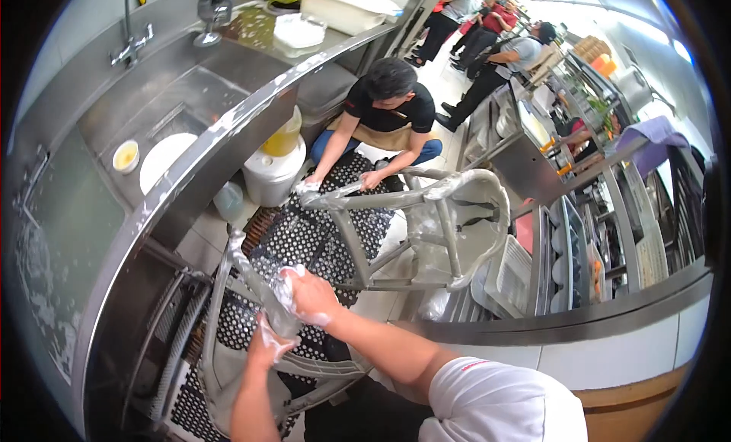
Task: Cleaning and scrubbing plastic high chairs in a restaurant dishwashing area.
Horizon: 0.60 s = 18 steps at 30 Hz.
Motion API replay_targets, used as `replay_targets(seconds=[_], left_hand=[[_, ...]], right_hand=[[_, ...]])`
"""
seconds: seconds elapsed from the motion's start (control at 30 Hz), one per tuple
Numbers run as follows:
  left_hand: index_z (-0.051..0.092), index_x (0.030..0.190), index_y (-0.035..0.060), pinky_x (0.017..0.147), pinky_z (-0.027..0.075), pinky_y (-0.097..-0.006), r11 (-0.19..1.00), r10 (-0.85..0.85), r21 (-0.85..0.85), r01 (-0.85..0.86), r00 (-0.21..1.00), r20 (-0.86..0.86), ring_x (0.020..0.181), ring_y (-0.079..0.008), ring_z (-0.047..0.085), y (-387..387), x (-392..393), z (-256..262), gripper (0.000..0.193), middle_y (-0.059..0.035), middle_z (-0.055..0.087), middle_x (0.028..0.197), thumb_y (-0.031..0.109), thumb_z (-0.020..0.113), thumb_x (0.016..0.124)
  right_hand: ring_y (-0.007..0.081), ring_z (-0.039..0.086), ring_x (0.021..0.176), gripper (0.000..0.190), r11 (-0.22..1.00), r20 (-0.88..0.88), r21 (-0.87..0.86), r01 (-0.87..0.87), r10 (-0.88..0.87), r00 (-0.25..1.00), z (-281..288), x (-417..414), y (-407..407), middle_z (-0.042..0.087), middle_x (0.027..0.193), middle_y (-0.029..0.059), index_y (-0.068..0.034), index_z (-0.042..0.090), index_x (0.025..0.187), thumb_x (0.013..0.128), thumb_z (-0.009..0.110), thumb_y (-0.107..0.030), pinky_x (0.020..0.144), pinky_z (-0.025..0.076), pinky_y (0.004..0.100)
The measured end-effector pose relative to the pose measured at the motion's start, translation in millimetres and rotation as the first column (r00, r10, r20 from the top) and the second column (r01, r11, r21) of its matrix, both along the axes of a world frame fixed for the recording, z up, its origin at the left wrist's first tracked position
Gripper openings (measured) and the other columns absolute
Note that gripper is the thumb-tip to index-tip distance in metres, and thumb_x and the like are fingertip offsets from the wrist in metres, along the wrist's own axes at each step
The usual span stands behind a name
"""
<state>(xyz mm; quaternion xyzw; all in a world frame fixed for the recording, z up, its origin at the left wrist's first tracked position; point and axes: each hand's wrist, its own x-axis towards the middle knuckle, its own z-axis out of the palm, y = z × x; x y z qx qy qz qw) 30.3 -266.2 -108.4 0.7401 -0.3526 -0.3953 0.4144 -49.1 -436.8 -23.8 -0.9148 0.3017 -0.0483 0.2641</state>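
Observation:
A soapy grey chair frame [208, 328] lies tipped over low in front of me on a perforated black rubber mat [297, 236]. My left hand [267, 344] is closed around one of its wide bars, suds on the skin. Just above, my right hand [305, 296] presses a foamy white wad, perhaps a cloth or sponge, against the same bar. Across from me a person in a black shirt crouches with foamy hands at a second grey chair [457, 213], which lies on its side.
A steel sink [171, 93] with greenish water, a white plate [165, 159] and a small cup [126, 156] runs along the left. A white bucket [275, 176] stands beneath its edge. Steel shelving [594, 310] with trays lines the right. Several people stand farther back.

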Motion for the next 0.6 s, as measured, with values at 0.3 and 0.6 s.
replay_targets(seconds=[0.3, 0.6], left_hand=[[0.06, 0.124, 0.0071, 0.091, 0.052, -0.0418, 0.976, 0.009, 0.218, -0.013, 1.0, 0.019, 0.106, -0.0327, 0.066, 1.1, -57.4, -4.1, 0.082, -0.0151, 0.069, 0.114, 0.042, 0.09, 0.056], [0.061, 0.113, 0.0121, 0.083, 0.054, -0.0476, 0.934, 0.059, 0.328, -0.139, 0.968, 0.243, 0.096, -0.038, 0.067, 2.9, -75.7, 5.9, 0.064, -0.0169, 0.07, 0.103, 0.039, 0.083, 0.06]], right_hand=[[0.0427, 0.05, 0.125, 0.053, 0.666, -0.553, -0.356, -0.655, 0.415, 0.722, -34.5, -13.0, 45.7, 0.05, 0.138, 0.0259, 0.005, 0.048, 0.137, 0.094, 0.047, -0.026, 0.11, 0.032, 0.0554], [0.0355, 0.056, 0.11, 0.034, 0.82, -0.344, -0.251, -0.514, 0.421, 0.839, -25.5, -47.0, 14.1, 0.062, 0.114, 0.0213, -0.004, 0.063, 0.115, 0.089, 0.05, -0.023, 0.087, 0.047, 0.0455]])
